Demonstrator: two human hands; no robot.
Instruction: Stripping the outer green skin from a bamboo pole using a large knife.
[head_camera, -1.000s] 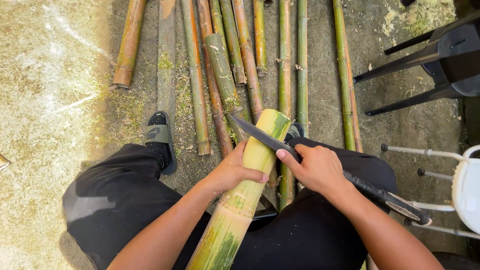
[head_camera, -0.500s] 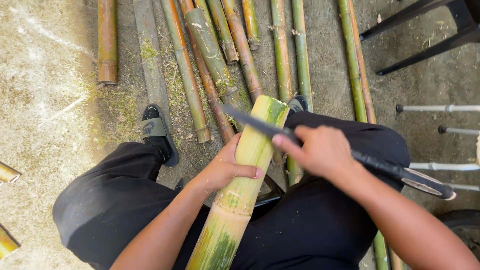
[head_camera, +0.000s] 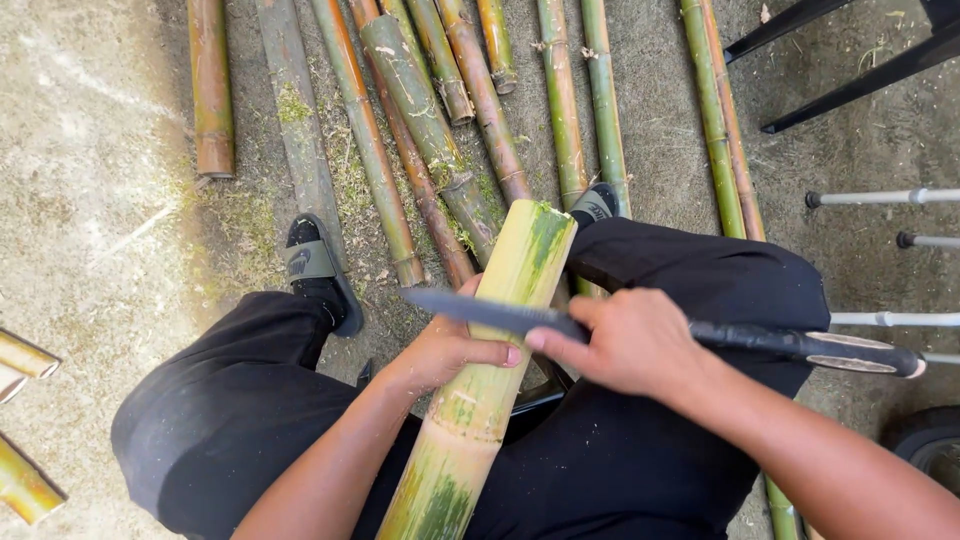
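While roughly a dozen bamboo poles (head_camera: 563, 110) lie side by side on the ground beyond the fingertips, one thick bamboo section (head_camera: 490, 350) slants up across the person's lap, its cut end pointing away from the body. One long knife (head_camera: 500, 313) lies crosswise over that section, its blade touching the yellow-green skin just past the knuckles. The left hand (head_camera: 445, 350) wraps around the section from the left, fingers curled shut on it, thumb near the blade. The right hand (head_camera: 630, 340) is closed over the knife where blade meets the dark handle, which juts out to the right behind the wrist. Two dark sandals (head_camera: 315, 265) sit on the feet, beyond both hands.
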